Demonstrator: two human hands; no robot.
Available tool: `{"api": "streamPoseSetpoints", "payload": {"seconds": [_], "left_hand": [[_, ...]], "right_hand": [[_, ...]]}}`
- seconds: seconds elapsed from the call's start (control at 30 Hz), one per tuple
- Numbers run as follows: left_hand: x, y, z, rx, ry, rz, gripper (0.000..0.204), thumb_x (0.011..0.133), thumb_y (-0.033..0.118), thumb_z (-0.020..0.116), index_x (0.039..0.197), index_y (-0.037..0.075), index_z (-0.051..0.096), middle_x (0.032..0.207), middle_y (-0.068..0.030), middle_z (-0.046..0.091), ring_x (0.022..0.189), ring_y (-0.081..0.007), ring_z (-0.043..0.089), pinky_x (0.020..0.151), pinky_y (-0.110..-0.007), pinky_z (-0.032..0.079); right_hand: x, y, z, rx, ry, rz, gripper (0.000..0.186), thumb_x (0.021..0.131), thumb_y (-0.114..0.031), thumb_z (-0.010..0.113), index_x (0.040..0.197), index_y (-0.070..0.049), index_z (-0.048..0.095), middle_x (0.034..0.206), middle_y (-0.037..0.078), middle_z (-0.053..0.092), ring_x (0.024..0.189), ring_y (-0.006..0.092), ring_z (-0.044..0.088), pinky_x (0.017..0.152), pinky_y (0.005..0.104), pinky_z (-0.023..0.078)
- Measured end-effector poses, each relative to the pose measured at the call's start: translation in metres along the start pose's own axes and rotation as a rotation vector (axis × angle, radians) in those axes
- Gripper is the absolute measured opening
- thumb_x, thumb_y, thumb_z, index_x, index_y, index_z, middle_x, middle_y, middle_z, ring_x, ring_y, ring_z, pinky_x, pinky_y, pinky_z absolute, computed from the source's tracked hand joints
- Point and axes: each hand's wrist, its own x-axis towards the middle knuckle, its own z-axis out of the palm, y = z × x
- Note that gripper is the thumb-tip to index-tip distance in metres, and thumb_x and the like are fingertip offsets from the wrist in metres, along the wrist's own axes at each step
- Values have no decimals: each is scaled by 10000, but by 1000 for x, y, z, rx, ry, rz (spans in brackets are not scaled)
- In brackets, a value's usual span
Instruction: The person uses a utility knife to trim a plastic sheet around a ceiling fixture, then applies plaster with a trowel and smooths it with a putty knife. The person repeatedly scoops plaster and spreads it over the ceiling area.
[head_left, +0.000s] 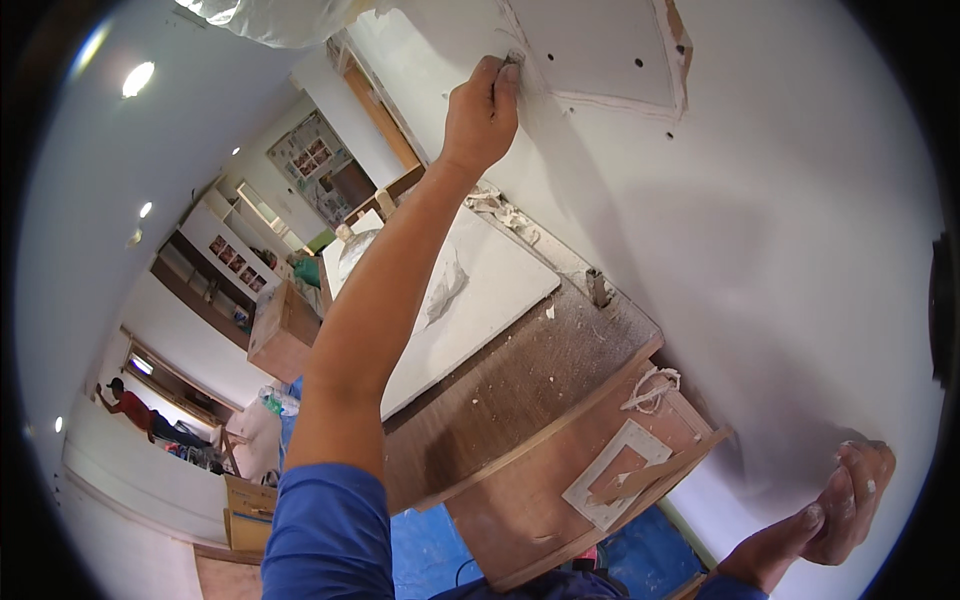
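Observation:
My left hand [482, 112] reaches up to the white wall [760, 240], its thumb and fingers pinched on a small dark item I cannot make out, at a rough spot left of a square patch [600, 50] with a cracked outline and dark holes. My right hand [840, 500], flecked with white, is curled closed by the wall at lower right; its contents, if any, are hidden. Below my left arm, a white board [500, 290] carrying a crumpled plastic bag [440, 285] lies on a dusty wooden surface [500, 370].
A lower wooden panel [510, 510] with paper scraps juts out over blue sheeting [430, 540]. Cardboard boxes [250, 510] stand at left. Clear plastic [260, 15] hangs overhead. In the room behind, a person in a red top [135, 405] and a wooden cabinet [280, 330] show.

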Motion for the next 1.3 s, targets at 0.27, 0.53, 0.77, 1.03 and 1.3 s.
{"api": "streamPoseSetpoints", "payload": {"seconds": [0.27,0.53,0.77,1.03,1.3], "left_hand": [[-28,2,-4,43,-106,-26,237,1073,220,530,995,2,583,673,-151,583,613,-270,529,614,-371,471],[2,5,-26,27,125,-18,282,1083,250,524,955,12,605,696,-64,625,641,-152,579,635,-325,484],[45,12,-17,23,111,58,279,1057,247,537,913,9,544,626,-192,590,588,-407,580,582,-471,449],[4,9,-1,10,38,18,262,1070,235,531,962,-1,575,663,-169,589,575,-289,567,598,-391,465],[-7,5,3,37,52,26,244,1077,232,518,998,10,581,674,-177,611,577,-324,587,601,-395,478]], "right_hand": [[9,7,0,-32,-23,-83,355,1048,-339,510,1195,-71,690,990,149,697,803,338,651,726,495,457],[5,17,2,88,22,-112,349,989,-275,577,1166,-3,707,922,184,692,780,341,643,687,463,440],[6,18,-2,109,-11,-142,349,1020,-201,543,1228,26,708,969,204,678,830,355,621,719,485,462],[8,16,-1,42,-18,-159,359,1026,-211,528,1227,25,709,940,199,685,825,358,631,717,482,462],[7,16,3,73,17,-145,359,1017,-207,535,1224,27,710,955,199,689,833,354,635,717,478,464]]}}
